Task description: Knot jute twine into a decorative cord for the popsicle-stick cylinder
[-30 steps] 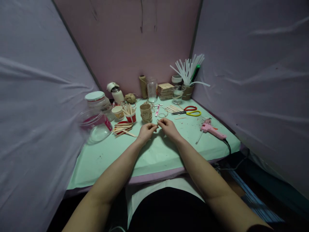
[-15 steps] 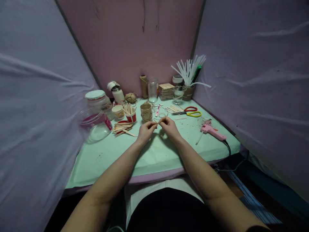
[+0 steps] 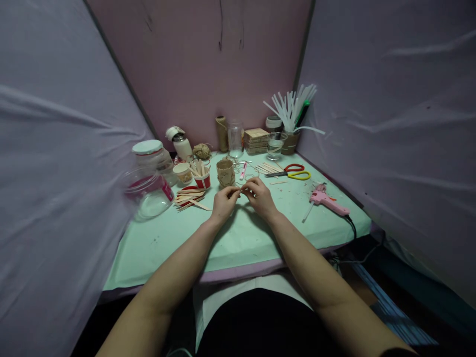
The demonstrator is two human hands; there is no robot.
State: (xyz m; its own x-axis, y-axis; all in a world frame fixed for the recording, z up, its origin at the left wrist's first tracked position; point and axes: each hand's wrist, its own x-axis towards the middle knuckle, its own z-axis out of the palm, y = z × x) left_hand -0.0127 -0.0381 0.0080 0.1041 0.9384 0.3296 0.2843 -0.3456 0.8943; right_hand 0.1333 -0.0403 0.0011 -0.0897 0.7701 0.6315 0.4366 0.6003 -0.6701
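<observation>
My left hand (image 3: 225,201) and my right hand (image 3: 259,197) meet fingertip to fingertip above the middle of the table. Both are closed in a pinch on a thin twine (image 3: 251,176), most of which my fingers hide; a loop of it trails on the cloth behind them. Just beyond my left hand stands a small twine-wrapped cup (image 3: 225,173) with a raised decoration on its side. A pink-and-white cutter (image 3: 243,170) lies behind my right hand, beside more loose twine.
Scissors (image 3: 292,172) with red and yellow handles and a pink glue gun (image 3: 329,203) lie at right. Craft sticks (image 3: 191,197), a red cup of sticks (image 3: 203,180) and clear plastic jars (image 3: 156,202) stand left. A glass jar (image 3: 235,140) and wooden squares (image 3: 256,141) line the back.
My right hand has shifted slightly left, and its fingers now touch or nearly touch those of my left hand. Less of the twine shows between them.
</observation>
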